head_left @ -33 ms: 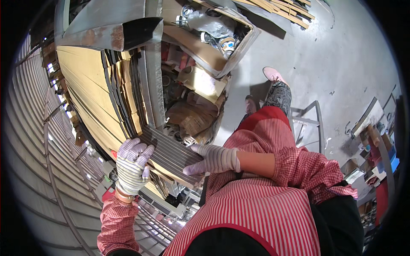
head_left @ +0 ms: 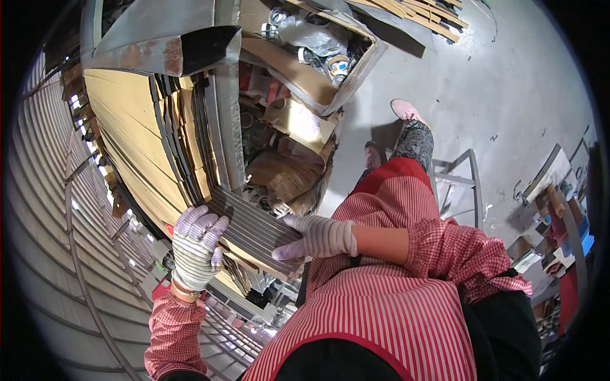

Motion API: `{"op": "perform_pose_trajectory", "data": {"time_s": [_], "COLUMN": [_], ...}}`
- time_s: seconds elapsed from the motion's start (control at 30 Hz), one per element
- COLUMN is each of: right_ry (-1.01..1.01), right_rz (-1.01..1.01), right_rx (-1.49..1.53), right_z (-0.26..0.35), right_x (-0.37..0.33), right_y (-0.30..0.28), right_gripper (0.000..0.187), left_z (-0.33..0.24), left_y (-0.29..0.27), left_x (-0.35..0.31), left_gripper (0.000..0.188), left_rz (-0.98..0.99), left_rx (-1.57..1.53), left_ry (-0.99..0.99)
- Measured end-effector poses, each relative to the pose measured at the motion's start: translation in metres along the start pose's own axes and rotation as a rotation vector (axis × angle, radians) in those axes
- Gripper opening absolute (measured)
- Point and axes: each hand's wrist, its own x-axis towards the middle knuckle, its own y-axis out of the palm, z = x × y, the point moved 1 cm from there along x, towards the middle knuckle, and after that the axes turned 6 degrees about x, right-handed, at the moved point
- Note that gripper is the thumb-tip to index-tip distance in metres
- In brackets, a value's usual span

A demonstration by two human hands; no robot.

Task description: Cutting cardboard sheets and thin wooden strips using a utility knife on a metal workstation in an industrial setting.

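Observation:
Both of my hands wear pale striped work gloves. My right hand (head_left: 318, 237) grips the right end of a bundle of flat dark-edged strips (head_left: 251, 222), its thumb across the front and its fingers at the upper edge. My left hand (head_left: 197, 246) is at the bundle's left end, fingers bent over the edge with the thumb beside them; what lies under its fingertips is hidden. Just beyond it, a stack of large tan sheets (head_left: 124, 130) with black and tan edges leans against a grey metal post (head_left: 224, 127).
An open cardboard box (head_left: 365, 82) holds plastic-wrapped items and tape rolls. Crumpled brown paper (head_left: 289, 174) lies below it. A grey metal frame (head_left: 471, 184) stands on the floor to my right. Wooden strips (head_left: 419, 16) lie at the far side. Cluttered goods (head_left: 556, 219) sit far right.

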Motion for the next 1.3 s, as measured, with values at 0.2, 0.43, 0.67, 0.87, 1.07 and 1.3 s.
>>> {"op": "perform_pose_trajectory", "data": {"time_s": [0.2, 0.43, 0.67, 0.87, 1.07, 1.3], "right_ry": [0.001, -0.009, -0.013, -0.010, -0.045, -0.035], "right_rz": [-0.017, -0.029, -0.001, 0.019, 0.014, -0.024], "right_rx": [-0.051, -0.050, 0.017, 0.060, 0.077, 0.028], "right_z": [-0.014, -0.004, 0.001, -0.002, -0.004, -0.005], "right_x": [0.009, 0.001, -0.002, -0.001, 0.000, -0.001], "right_y": [0.005, 0.002, 0.000, 0.002, 0.003, 0.005], "right_gripper": [0.096, 0.096, 0.089, 0.081, 0.079, 0.077], "left_z": [-0.001, -0.004, -0.003, -0.002, -0.009, -0.011], "left_y": [-0.002, -0.009, -0.012, -0.014, -0.011, -0.008], "left_x": [0.001, 0.013, 0.021, 0.025, 0.037, 0.039], "left_gripper": [0.046, 0.047, 0.043, 0.047, 0.049, 0.046], "left_rz": [0.006, 0.084, 0.156, 0.218, 0.284, 0.352], "left_rx": [0.044, 0.058, 0.025, -0.003, 0.079, 0.091], "left_ry": [0.019, 0.031, 0.025, 0.008, -0.006, -0.019]}}
